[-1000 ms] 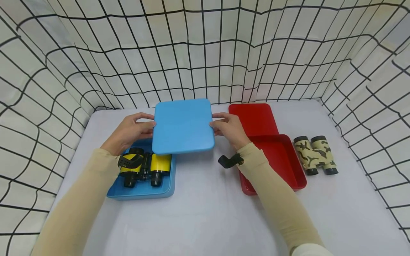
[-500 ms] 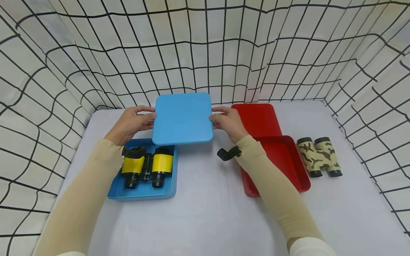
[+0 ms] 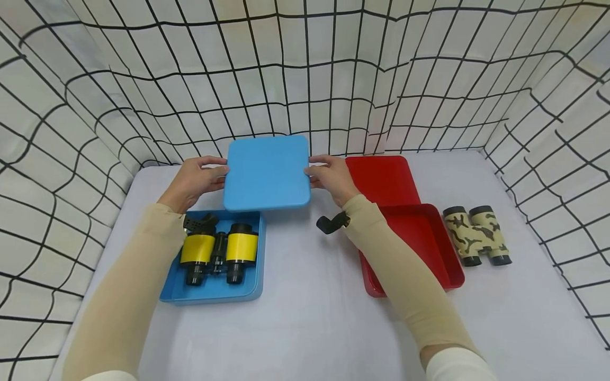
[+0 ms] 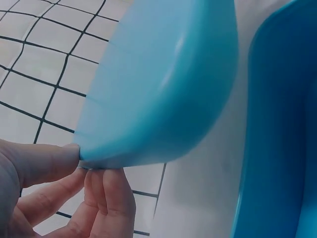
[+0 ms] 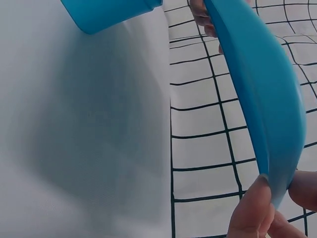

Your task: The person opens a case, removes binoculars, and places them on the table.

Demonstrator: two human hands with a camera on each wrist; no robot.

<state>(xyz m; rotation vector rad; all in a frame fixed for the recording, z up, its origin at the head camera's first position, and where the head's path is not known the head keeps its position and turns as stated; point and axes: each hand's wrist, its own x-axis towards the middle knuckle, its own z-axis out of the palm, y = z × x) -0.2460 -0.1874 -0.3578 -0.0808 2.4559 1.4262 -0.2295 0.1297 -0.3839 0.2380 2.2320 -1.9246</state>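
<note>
A light blue lid [image 3: 268, 173] is held level above the back of the table, with my two hands at its opposite side edges. My left hand [image 3: 194, 180] pinches the left edge between thumb and fingers; the left wrist view shows the thumb [image 4: 49, 161] on top and the fingers beneath. On the opposite edge, my right hand [image 3: 333, 177] pinches in the same way, its thumb [image 5: 303, 191] on the lid's outer face. Below and left of the lid, the blue box [image 3: 212, 294] lies uncovered, holding yellow and black binoculars [image 3: 241, 247].
A red box [image 3: 419, 243] stands at right, partly behind my right forearm, with its red lid [image 3: 383, 180] behind it. Camouflage binoculars [image 3: 476, 235] lie to its right. Black grid netting [image 3: 329, 63] walls in the white table [image 3: 295, 317] at the back and sides.
Both hands have carried the blue lid a little toward the back, away from over the box, so the yellow binoculars show more fully. The boxes have stayed in place.
</note>
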